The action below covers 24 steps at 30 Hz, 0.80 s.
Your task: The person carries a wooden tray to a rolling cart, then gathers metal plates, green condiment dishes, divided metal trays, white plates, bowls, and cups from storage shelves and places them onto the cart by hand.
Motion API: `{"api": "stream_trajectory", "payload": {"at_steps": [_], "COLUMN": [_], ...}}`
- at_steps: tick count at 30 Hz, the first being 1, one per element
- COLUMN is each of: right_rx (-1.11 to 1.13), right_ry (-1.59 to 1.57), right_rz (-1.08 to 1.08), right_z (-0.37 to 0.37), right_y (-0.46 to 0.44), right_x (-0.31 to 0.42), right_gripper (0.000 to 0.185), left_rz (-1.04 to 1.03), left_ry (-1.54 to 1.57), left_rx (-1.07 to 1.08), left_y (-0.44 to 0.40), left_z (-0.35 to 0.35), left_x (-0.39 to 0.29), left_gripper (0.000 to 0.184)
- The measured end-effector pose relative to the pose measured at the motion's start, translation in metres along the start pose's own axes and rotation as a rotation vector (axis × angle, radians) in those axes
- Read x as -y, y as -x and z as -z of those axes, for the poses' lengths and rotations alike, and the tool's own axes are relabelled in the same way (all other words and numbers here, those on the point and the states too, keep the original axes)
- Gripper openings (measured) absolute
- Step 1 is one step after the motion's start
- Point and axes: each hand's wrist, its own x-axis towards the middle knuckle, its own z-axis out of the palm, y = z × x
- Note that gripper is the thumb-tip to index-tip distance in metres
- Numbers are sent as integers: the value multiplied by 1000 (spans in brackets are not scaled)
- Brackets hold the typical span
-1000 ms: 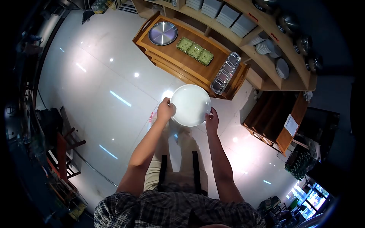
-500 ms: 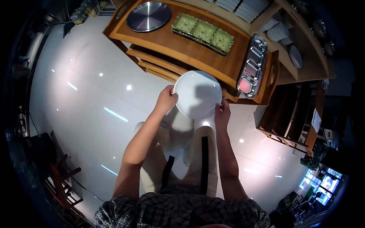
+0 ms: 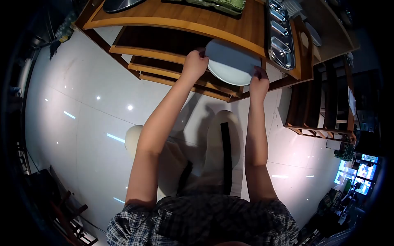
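Observation:
A round white plate (image 3: 230, 67) is held between my two hands, its far part under the top board of a wooden cart (image 3: 197, 16) and in shadow. My left hand (image 3: 196, 64) grips the plate's left rim, fingers closed. On the right rim, my right hand (image 3: 259, 80) is closed around the edge. The plate is at the upper shelf opening of the cart; whether it touches the shelf I cannot tell.
On the cart top are a round metal tray (image 3: 122, 4), a green sectioned dish (image 3: 223, 5) and a steel compartment tray (image 3: 281, 37). Lower shelves (image 3: 164, 74) sit below. A dark wooden shelf unit (image 3: 320, 106) stands at the right.
Both hands have carried the plate forward, from in front of the cart to partly under its top board. My view has tipped down, so the cart top sits higher in the picture.

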Motion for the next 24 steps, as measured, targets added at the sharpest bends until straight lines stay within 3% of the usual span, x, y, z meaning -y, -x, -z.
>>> {"api": "stream_trajectory", "payload": {"at_steps": [5,6,7,11,13,15,18,19,21,24], "right_rx": [-4,-32,-60,59,163,100,105,99,63,-71], "right_ry": [34,61,89,101,79,106,132,149,76,256], "right_rz": [18,118,216,195,77,163,201,251,249,274], "right_z": [-4,-7,-8,-8,-5,-11,-10,-8,-16,-21], "right_y": [-7,-9,-10,-12,-10,-10,-10,-8,-7,10], "right_x": [-9,-10,-11,-17,-5,-9,-7,-2,-8,-1], "right_gripper": [23,22,22,30,35,37,36,35,39,50], "left_rz": [-14,-21,-17,-50,-82,-131,-152,-74,-191,-319], "left_ry": [-190,-191,-170,-56,-2,82,-127,-215,-334,-422], "left_rx": [-78,-71,-101,-117,-36,-44,-21,-2,-29,-156], "left_y": [8,9,10,11,9,-1,4,15,13,24], "left_z": [-7,-9,-11,-18,-20,-26,-19,-15,-17,-21], "left_x": [-21,-22,-23,-12,-8,13,-5,-32,-24,-20], "left_gripper": [33,33,35,43,50,48,46,45,43,38]}}
